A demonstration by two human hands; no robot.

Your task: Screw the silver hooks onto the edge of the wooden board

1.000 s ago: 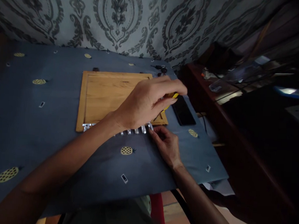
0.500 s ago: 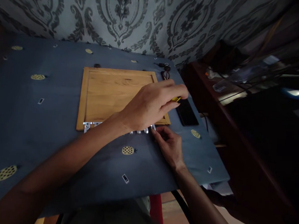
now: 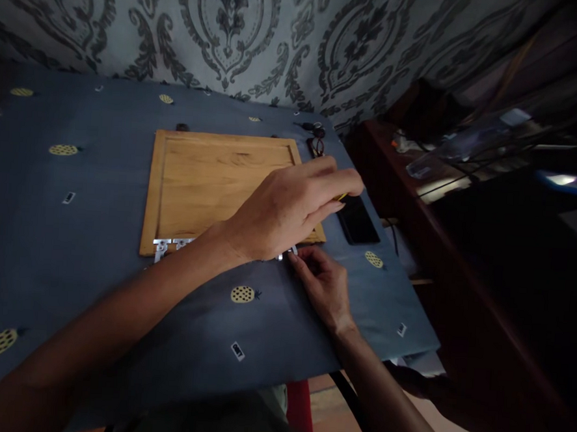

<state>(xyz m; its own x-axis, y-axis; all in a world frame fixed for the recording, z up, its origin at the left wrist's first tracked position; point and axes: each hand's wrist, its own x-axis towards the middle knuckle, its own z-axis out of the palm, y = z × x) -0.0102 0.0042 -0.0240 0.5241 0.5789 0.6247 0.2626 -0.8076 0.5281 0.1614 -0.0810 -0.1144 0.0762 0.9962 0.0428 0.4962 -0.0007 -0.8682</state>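
Note:
A framed wooden panel (image 3: 207, 185) lies flat on the table. Several silver metal fittings that look like hinges (image 3: 161, 247) sit along its near edge, partly covered by my left forearm. My left hand (image 3: 289, 206) reaches across the panel's right side, fingers closed round a small yellow object (image 3: 340, 197); only a sliver of it shows, so its kind is unclear. Below it, my right hand (image 3: 323, 283) pinches the rightmost metal fitting (image 3: 293, 249) between thumb and fingers at the panel's near right corner.
A black phone (image 3: 359, 220) lies right of the panel, with keys (image 3: 315, 127) beyond it near the wall. The blue pineapple-print cloth (image 3: 96, 243) covers the table. A dark reddish-brown piece of furniture (image 3: 417, 198) with clutter stands on the right.
The view has shifted slightly. My left hand sits a little lower over the fittings, covering more of them, and less of the yellow object shows. My right hand keeps its pinch.

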